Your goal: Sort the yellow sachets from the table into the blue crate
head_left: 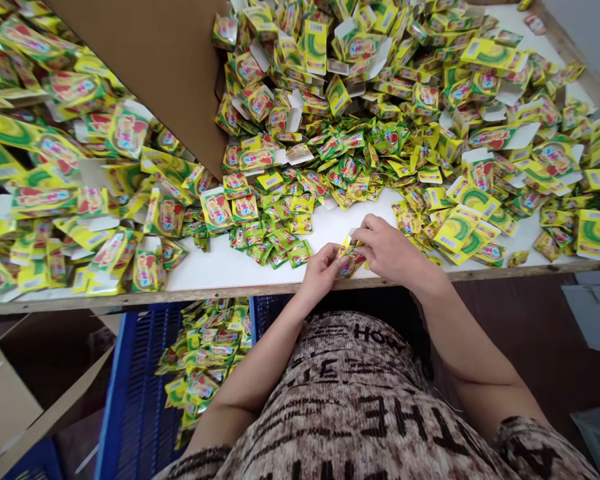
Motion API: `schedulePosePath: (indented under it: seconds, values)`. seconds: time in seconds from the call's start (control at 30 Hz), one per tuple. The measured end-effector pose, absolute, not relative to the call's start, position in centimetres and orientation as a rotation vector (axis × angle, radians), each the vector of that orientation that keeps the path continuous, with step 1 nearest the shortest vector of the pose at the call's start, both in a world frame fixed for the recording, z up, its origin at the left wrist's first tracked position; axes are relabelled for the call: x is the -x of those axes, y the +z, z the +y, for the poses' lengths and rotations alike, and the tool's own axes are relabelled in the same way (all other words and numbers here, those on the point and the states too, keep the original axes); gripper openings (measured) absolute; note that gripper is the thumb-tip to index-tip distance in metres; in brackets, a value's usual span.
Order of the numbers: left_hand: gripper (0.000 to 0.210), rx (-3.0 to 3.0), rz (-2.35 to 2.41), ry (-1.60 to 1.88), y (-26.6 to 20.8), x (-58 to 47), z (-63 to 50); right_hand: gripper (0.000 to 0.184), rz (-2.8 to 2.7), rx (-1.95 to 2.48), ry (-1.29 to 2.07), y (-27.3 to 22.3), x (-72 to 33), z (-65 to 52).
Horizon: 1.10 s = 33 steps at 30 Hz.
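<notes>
Near the front edge of the white table (210, 270), both hands meet at a small yellow-and-green carton (350, 262) with red print. My left hand (321, 272) pinches the carton's left side between thumb and fingers. My right hand (387, 250) is closed at its upper right end, fingertips pressed together at a pale flap. Whether a sachet is also between those fingers is hidden. Just left of my hands lies a cluster of small green-and-yellow sachets (280, 230), and loose cartons (460, 230) lie to the right.
Heaped cartons (315, 47) and sachets cover the table's back. A brown cardboard panel (150, 60) rises at left, with more cartons (63, 153) beyond it. Below the edge are a blue crate (140, 380), a pile of sachets (205, 367) and an open cardboard box (35, 393).
</notes>
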<state>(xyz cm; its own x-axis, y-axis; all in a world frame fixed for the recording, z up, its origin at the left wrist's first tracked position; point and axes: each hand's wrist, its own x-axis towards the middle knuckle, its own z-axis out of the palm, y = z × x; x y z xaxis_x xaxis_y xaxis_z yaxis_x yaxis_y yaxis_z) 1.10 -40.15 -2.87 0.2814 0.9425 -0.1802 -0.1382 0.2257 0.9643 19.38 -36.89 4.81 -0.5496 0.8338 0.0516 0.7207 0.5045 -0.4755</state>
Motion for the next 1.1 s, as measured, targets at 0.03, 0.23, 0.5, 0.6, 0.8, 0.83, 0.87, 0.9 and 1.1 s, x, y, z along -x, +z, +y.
schedulePosePath:
  seconds: [0.03, 0.23, 0.5, 0.6, 0.8, 0.83, 0.87, 0.9, 1.1]
  values:
    - [0.034, -1.044, 0.962, 0.945, -2.8, -1.2, -40.1, 0.022, -2.504, 1.290, 0.620, 5.2, -19.4, -36.9]
    - [0.043, -0.985, 0.922, 0.899, -2.6, -1.8, -39.6, 0.024, -2.253, 1.271, 0.713, 6.1, -19.4, -36.7]
    - [0.036, -1.106, 0.881, 0.968, -3.0, -1.7, -39.5, 0.016, -2.560, 1.097, 0.515, 4.7, -18.1, -36.4]
    - [0.035, -1.120, 0.940, 0.981, -3.2, -1.7, -39.5, 0.023, -2.662, 1.094, 0.614, 4.2, -17.9, -36.8]
    - [0.033, -1.061, 0.945, 0.940, -3.8, -1.8, -39.3, 0.022, -2.479, 1.100, 0.624, 2.7, -19.5, -37.3]
    - [0.034, -1.044, 0.945, 0.931, -3.9, -1.8, -39.3, 0.024, -2.467, 1.128, 0.592, 2.6, -19.6, -37.4]
    - [0.035, -1.033, 0.954, 0.927, -4.0, -1.9, -39.3, 0.025, -2.478, 1.154, 0.573, 2.6, -19.7, -37.4]
    - [0.036, -1.029, 0.965, 0.923, -4.0, -1.9, -39.3, 0.025, -2.496, 1.172, 0.572, 2.7, -19.8, -37.5]
    - [0.039, -1.055, 0.913, 0.966, -3.2, -1.6, -39.5, 0.016, -1.949, 1.229, 0.881, 2.6, -20.0, -38.5]
